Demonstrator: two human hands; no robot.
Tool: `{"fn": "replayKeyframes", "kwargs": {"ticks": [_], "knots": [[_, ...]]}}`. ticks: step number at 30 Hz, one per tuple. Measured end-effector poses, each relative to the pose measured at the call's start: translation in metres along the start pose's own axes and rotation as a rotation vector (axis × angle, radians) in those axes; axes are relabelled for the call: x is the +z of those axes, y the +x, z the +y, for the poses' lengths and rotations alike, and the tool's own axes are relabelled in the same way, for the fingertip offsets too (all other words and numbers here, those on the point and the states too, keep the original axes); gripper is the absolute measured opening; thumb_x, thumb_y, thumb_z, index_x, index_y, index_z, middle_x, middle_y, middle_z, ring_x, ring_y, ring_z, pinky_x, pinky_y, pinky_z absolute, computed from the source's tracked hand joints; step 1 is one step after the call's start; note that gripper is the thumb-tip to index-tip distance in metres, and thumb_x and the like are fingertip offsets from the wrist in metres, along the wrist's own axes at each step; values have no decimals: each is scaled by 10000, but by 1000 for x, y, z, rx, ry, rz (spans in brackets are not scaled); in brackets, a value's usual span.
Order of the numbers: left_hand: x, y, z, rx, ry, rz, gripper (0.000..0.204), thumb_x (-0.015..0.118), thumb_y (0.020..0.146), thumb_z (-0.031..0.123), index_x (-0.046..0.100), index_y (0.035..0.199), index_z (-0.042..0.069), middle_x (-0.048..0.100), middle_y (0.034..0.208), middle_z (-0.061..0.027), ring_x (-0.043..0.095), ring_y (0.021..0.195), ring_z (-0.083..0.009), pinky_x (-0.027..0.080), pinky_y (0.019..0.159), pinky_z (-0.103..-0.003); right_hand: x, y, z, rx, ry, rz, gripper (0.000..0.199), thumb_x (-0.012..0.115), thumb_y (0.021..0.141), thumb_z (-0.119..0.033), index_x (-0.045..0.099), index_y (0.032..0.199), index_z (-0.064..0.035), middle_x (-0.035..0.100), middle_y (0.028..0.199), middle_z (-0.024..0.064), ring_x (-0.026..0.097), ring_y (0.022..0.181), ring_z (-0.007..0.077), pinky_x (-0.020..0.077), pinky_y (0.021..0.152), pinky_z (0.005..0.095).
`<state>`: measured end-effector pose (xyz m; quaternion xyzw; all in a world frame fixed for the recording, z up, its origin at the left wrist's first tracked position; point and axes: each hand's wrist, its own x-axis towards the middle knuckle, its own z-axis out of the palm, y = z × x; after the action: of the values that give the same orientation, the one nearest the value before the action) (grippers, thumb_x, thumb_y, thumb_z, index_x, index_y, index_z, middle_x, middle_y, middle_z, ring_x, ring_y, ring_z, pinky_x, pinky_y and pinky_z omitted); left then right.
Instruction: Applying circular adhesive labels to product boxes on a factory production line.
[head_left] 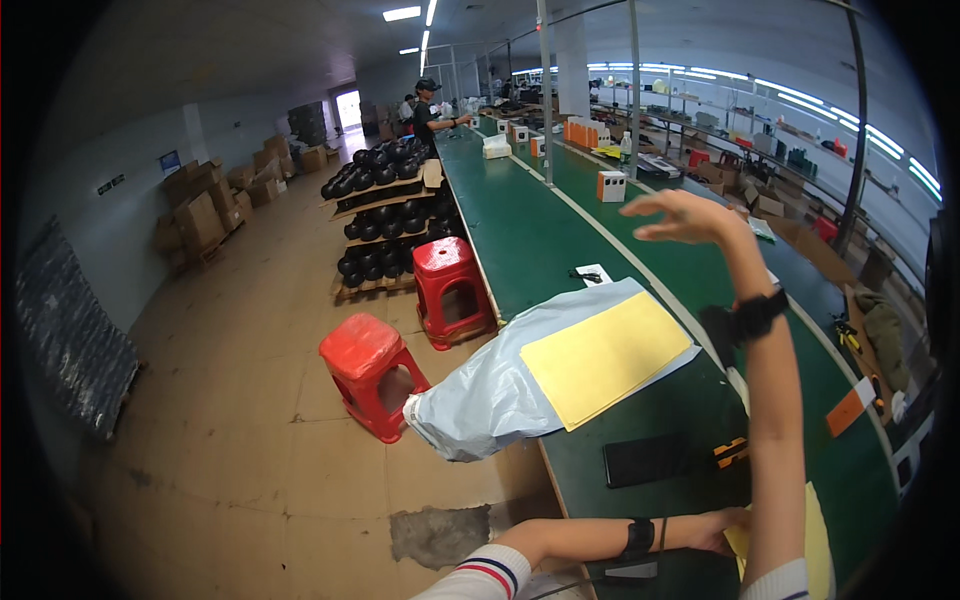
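My right hand (682, 216) is raised above the green work surface, its fingers stretched out and nothing in them. Below it, my left hand (722, 529) rests at the edge of a yellow sheet (820, 540) near the bottom right. My right forearm crosses in front and hides the left fingers, so their grip does not show. Further left, a stack of yellow sheets (605, 358) lies on a pale grey plastic bag (490, 400), which hangs over the table's left edge. Nearer to my arms are a black phone-like slab (645, 461) and a yellow-and-black tool (731, 453).
Two red stools (372, 375) stand left of the long green table (530, 255). A white-and-orange box (611, 186) and a metal post (545, 100) stand farther along it. Racks of black round items (380, 220) line the aisle, where a person (425, 112) stands.
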<state>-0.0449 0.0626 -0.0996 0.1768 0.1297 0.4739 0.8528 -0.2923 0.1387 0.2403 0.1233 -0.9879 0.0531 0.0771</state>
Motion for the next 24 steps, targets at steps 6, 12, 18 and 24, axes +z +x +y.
{"fn": "replayKeyframes", "kwargs": {"ticks": [6,12,18,24], "knots": [[21,-6,6,-2,80,54,233,500,817,187,507,1015,64,563,952,-84,612,857,-196,553,692,-366,-11,-91,-3,129,146,478,407,605,843,-247,512,1216,-114,548,1176,161,533,1103,289,447,924,387],[16,-6,5,21,80,48,235,528,798,127,467,1013,55,535,944,-71,608,828,-173,557,690,-351,-27,-142,-27,50,-11,685,454,555,863,-174,415,1292,-123,478,1284,162,482,1166,305,391,998,420],[7,-15,1,158,323,-70,435,554,837,164,372,1220,65,516,1053,-71,595,940,-182,557,771,-372,-34,-196,-62,75,-272,843,497,555,837,-64,394,1304,-116,470,1301,131,459,1200,302,370,1016,432],[41,-21,13,242,678,205,424,503,856,121,296,1222,65,524,1066,-92,599,906,-174,580,582,-275,-26,-265,-96,105,-612,858,531,577,794,-4,406,1282,-124,482,1285,112,464,1197,290,297,1064,450]]}}
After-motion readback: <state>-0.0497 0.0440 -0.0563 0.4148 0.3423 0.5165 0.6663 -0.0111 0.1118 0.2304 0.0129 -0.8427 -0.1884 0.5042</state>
